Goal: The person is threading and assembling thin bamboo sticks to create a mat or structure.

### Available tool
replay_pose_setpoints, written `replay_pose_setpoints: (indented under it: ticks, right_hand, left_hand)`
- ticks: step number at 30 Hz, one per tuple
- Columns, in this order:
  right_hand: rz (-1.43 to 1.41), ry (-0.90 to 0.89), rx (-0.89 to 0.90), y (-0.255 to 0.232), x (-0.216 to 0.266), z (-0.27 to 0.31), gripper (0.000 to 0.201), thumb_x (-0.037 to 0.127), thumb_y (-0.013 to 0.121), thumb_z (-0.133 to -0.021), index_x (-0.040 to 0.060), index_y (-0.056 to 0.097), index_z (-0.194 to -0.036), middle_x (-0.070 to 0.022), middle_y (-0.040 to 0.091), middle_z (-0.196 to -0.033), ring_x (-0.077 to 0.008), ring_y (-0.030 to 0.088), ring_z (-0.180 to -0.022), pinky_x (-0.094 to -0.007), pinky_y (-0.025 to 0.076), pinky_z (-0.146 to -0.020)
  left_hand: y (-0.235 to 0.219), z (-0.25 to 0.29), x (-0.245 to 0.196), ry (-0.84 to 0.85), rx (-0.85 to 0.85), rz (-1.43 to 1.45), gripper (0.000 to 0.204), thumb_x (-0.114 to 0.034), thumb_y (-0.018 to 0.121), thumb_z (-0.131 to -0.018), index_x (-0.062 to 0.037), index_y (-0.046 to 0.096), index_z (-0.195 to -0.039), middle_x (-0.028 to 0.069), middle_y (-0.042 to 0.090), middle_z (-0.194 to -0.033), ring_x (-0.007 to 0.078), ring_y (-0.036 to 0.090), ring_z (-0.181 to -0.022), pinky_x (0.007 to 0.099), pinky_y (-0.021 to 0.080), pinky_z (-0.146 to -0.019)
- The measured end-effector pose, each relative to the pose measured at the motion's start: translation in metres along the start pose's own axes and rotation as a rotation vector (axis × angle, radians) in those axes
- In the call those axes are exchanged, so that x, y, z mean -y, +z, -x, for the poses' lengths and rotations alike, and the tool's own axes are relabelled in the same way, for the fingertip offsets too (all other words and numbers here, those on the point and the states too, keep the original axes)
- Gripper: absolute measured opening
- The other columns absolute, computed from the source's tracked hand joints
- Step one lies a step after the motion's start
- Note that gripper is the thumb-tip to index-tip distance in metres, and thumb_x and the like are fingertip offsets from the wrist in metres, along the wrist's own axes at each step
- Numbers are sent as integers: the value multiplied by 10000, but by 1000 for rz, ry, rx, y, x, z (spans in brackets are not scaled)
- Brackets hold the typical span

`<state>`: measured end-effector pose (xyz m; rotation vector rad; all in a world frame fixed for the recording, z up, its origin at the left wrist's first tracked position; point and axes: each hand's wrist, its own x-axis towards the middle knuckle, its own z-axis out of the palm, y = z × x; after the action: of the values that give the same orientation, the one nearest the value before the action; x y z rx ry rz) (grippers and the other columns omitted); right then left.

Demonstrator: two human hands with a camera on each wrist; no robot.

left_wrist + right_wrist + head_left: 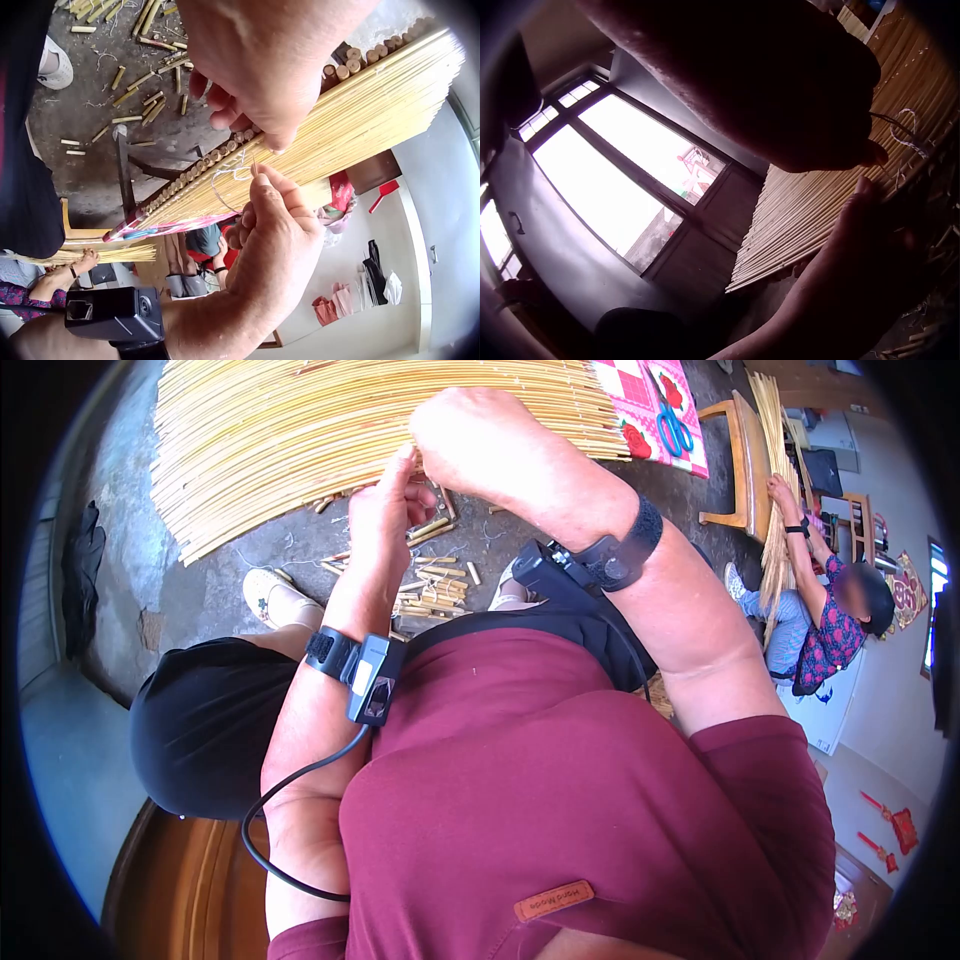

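A mat of thin yellow stalks (290, 435) lies before me, with its near edge at my hands. My left hand (378, 515) grips that edge, the thumb on top and the other fingers curled below. From above the mat, my right hand (470, 435) pinches a thin needle (254, 166) close to the left thumb. White string (236, 175) is looped over the stalks beside the pinching fingertips, and shows in the right wrist view too. In that view my right hand is dark and hides much of the needle.
Cut stalk pieces (435, 588) litter the floor below the mat. Blue-handled scissors (674, 432) lie on a pink patterned cloth (622, 382) at the mat's right end. Beyond a wooden stool (745, 465), another person (835, 620) handles a bundle of long stalks (775, 550).
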<state>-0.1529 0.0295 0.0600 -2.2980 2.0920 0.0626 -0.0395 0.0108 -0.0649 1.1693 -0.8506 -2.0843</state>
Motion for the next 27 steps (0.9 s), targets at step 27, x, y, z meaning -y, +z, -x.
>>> replay_pose_setpoints:
  ticks: [27]
  right_hand:
    - [-5,51,-2,34,19,1,329,166,674,-771,-72,621,-992,-157,701,-816,-271,706,-792,-388,561,-628]
  left_hand:
    - [3,-6,11,48,-18,191,326,-343,656,-909,-33,633,-813,24,598,-644,100,497,-487,241,394,-477]
